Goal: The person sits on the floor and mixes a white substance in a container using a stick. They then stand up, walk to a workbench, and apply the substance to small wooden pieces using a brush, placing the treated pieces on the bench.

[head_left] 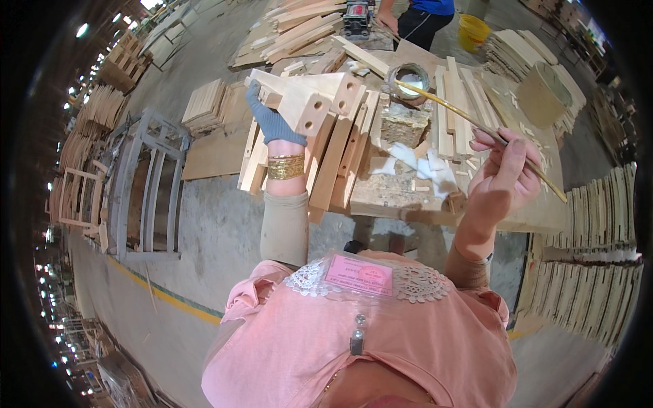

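Note:
My left hand (271, 120), in a grey-blue glove with gold bangles at the wrist, grips a pale wooden block (309, 98) that has round holes drilled in its end. It is held above a stack of wooden slats (337, 156). My right hand (503, 178), bare, holds a thin yellow-handled brush (469, 115). The brush tip reaches into a small round glue pot (409, 78) that stands on the workbench (401, 197).
White glue smears lie on the bench top. More slats (459, 102) and a round wooden piece (543, 95) are at the right. Another person (422, 17) stands beyond the bench near a yellow bucket (473, 30). A grey metal frame (146, 183) stands at the left; stacked boards (598, 265) at the right.

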Tool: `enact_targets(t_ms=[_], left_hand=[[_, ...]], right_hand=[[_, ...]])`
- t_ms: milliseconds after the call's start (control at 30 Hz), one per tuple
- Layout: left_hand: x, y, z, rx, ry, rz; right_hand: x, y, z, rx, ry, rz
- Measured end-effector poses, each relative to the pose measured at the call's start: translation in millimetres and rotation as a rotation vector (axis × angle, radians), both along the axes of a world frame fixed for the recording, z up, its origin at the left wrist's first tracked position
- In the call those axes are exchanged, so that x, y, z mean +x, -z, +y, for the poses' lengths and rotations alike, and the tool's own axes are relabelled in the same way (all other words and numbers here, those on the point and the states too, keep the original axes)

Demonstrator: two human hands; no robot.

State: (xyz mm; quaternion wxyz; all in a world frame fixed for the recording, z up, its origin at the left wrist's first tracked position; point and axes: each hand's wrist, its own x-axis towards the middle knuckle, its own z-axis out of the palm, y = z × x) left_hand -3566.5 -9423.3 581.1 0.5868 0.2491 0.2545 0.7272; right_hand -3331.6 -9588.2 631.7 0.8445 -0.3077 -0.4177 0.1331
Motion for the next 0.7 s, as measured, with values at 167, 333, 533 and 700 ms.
enact_targets(t_ms=[167,333,533,700], left_hand=[[6,-8,-32,-0.118,0.543,-0.257],[12,-6,-41,-0.108,0.831,-0.217],[45,18,-53,-0.079,1.102,-0.193],[114,14,-63,-0.189,1.279,-0.075]], right_hand=[[12,10,-6,-0.03,0.143,0.017],[24,18,-16,-0.04,0.26,0.048],[47,9,-52,-0.027,0.528,-0.008],[78,14,-78,-0.071,0.743,-0.02]])
